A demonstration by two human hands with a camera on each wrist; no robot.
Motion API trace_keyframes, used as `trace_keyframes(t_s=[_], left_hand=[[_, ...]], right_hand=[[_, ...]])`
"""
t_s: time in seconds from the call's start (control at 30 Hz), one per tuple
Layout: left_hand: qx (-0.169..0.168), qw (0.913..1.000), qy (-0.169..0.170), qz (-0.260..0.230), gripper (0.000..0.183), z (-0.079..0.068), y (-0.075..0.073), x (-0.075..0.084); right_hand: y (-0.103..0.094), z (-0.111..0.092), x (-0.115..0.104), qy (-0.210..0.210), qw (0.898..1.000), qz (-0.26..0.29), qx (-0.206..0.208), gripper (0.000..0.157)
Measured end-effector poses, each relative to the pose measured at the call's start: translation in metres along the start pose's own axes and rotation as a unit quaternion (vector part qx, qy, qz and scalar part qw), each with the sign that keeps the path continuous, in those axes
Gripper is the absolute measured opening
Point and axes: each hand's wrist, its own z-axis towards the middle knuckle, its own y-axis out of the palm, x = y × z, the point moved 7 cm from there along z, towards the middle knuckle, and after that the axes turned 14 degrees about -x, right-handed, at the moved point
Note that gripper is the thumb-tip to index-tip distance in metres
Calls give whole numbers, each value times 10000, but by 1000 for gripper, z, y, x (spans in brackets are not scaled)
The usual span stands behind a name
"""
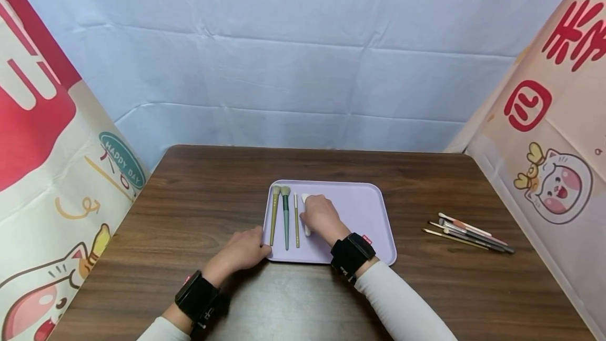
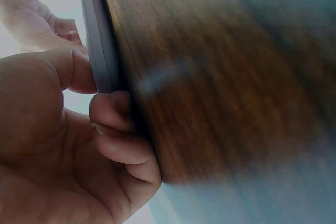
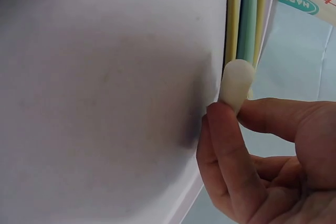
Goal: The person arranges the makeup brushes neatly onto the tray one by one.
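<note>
A lilac tray (image 1: 362, 214) lies on the table. My left hand (image 1: 242, 250) grips its near left corner; in the left wrist view the thumb lies against the tray's rim (image 2: 100, 40) and the other fingers curl beside it. Over the tray, my right hand (image 1: 323, 217) pinches a white makeup brush (image 1: 307, 229) between thumb and fingers, its rounded white handle end (image 3: 238, 80) showing in the right wrist view. Left of it, side by side on the tray, are a thin gold brush (image 1: 296, 225), a green brush (image 1: 286, 220) and an olive-gold brush (image 1: 274, 217).
A loose pile of several brushes (image 1: 466, 233) lies on the wooden table (image 1: 213, 183) right of the tray. Pale blue cloth (image 1: 284, 67) hangs behind, and printed sheets stand at the left and right sides.
</note>
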Motion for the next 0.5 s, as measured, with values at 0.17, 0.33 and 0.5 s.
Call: trace_keyframes(t_s=[0.17,0.33,0.5], left_hand=[[8,10000,16,-10,25,-1,0,1],[-46,10000,-30,-57,25,-1,0,0],[-98,9999,-56,-92,24,-1,1,0]], right_hand=[[1,-1,-1,2,10000,-65,14,35],[2,0,0,-57,9999,-92,33,31],[1,-1,1,-105,9999,-91,98,29]])
